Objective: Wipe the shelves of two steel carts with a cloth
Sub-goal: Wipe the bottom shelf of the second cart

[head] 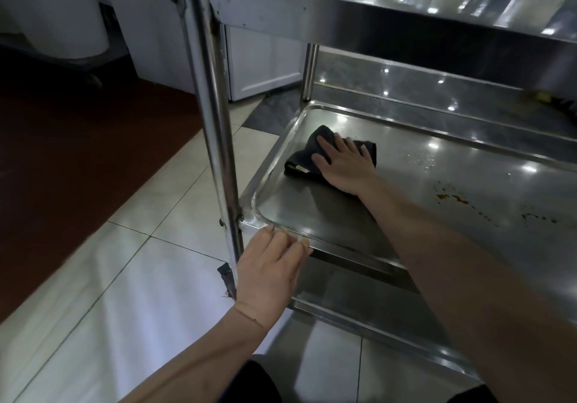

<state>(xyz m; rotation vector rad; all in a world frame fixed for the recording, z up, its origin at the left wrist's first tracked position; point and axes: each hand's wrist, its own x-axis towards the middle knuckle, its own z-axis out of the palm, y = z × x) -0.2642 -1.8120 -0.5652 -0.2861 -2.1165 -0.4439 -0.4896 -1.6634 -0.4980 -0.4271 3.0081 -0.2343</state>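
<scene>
A steel cart fills the right of the head view, with its middle shelf [437, 184] in front of me. My right hand [343, 165] lies flat, fingers straight, pressing a dark folded cloth [304, 156] onto the shelf's far left corner. My left hand [268, 265] rests on the shelf's near rim beside the left upright post [218, 121], fingers bent over the edge. Brown stains [459, 199] and water drops [421, 160] mark the shelf to the right of the cloth. The top shelf [374, 6] hangs above, the bottom shelf [359, 302] below.
A second steel shelf [437, 90] stands behind the cart. The floor is pale tile [125, 293] with a dark red area [78, 153] to the left. A white cabinet [265, 65] stands at the back, and a white wheeled container [53, 12] at upper left.
</scene>
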